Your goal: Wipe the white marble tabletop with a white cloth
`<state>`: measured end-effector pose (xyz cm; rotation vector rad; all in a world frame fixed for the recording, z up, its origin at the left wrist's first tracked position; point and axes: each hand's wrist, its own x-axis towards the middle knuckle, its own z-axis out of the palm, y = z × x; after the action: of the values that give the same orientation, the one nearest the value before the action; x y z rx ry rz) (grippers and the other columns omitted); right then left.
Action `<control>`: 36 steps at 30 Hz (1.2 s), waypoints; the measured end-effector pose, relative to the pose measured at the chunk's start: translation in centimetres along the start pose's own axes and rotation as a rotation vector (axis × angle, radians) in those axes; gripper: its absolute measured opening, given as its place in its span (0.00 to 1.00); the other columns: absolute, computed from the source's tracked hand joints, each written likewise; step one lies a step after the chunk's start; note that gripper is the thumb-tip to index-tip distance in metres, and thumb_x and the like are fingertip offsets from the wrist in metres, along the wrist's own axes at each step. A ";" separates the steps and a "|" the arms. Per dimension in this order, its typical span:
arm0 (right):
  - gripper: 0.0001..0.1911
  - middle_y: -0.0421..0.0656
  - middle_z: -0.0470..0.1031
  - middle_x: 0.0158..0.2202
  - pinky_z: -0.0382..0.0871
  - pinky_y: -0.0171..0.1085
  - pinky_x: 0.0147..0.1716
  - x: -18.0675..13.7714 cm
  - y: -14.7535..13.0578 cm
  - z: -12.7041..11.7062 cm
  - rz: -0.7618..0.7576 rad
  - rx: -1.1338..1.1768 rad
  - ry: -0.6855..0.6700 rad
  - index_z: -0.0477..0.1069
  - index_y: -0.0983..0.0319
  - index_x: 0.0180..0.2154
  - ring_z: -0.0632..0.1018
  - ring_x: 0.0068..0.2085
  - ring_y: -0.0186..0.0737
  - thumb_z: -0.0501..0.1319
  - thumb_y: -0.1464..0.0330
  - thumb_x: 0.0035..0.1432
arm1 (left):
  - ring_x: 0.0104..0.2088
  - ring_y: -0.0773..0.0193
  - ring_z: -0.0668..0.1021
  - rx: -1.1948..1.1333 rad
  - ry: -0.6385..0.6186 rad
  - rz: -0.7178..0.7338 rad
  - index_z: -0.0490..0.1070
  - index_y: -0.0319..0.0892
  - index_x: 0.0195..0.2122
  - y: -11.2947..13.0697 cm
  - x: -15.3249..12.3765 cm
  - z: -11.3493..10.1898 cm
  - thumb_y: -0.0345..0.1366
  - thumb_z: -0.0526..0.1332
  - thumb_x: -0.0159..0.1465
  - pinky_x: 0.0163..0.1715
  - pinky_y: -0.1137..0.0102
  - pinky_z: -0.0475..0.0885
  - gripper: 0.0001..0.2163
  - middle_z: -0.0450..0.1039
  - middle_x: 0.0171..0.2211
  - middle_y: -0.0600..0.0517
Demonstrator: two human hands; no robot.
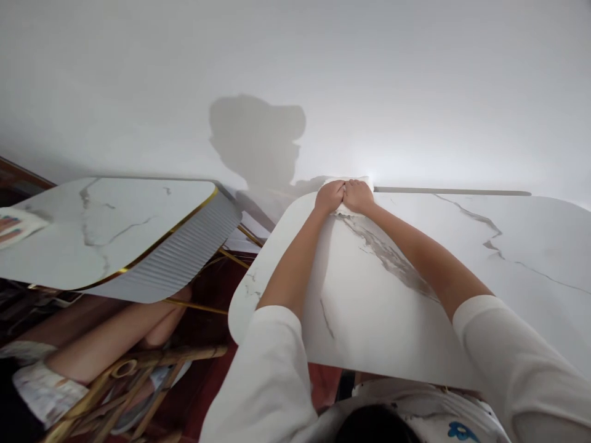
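My left hand (pixel 329 196) and my right hand (pixel 358 196) are side by side, touching, at the far edge of the white marble-patterned table (pixel 369 326). Both press down on a white cloth (pixel 369 182), with their fingers curled onto it. The cloth's edges show beyond and just below the hands; the rest is hidden under them. Both arms reach straight out over the tabletop, and grey veining runs between them.
A white wall (pixel 415 92) rises right behind the table. To the left stands a second marble-patterned table (pixel 124 227) with a gold trim and ribbed grey side. Below it are a person's bare legs (pixel 106 335) and a bamboo chair (pixel 175 354). A patterned cloth (pixel 21 226) lies at its left.
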<state>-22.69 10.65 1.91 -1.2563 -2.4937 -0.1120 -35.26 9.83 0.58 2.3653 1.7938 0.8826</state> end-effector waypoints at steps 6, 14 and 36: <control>0.20 0.58 0.70 0.52 0.55 0.44 0.53 -1.6 2.4 -1.2 0.021 -0.035 -0.015 0.66 0.75 0.51 0.68 0.53 0.52 0.44 0.72 0.64 | 0.48 0.54 0.72 0.016 0.056 0.037 0.70 0.41 0.42 2.6 0.7 1.5 0.30 0.47 0.63 0.50 0.63 0.64 0.14 0.74 0.46 0.44; 0.25 0.60 0.61 0.61 0.49 0.46 0.58 -4.0 1.8 -1.7 0.060 -0.088 -0.009 0.59 0.78 0.59 0.61 0.61 0.52 0.42 0.71 0.65 | 0.48 0.54 0.72 0.025 0.013 0.134 0.68 0.39 0.42 3.6 -0.4 1.2 0.28 0.46 0.62 0.50 0.63 0.65 0.13 0.72 0.45 0.42; 0.28 0.62 0.57 0.63 0.50 0.50 0.61 -15.7 -5.9 -4.0 0.026 -0.060 0.053 0.55 0.81 0.61 0.59 0.64 0.55 0.43 0.71 0.64 | 0.60 0.58 0.65 0.039 -0.008 0.073 0.61 0.35 0.58 9.0 -13.8 -2.3 0.32 0.43 0.65 0.62 0.62 0.58 0.22 0.63 0.60 0.43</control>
<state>-17.65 -5.85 0.87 -1.2917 -2.4454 -0.2116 -30.78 -6.20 0.07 2.4687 1.7480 0.8520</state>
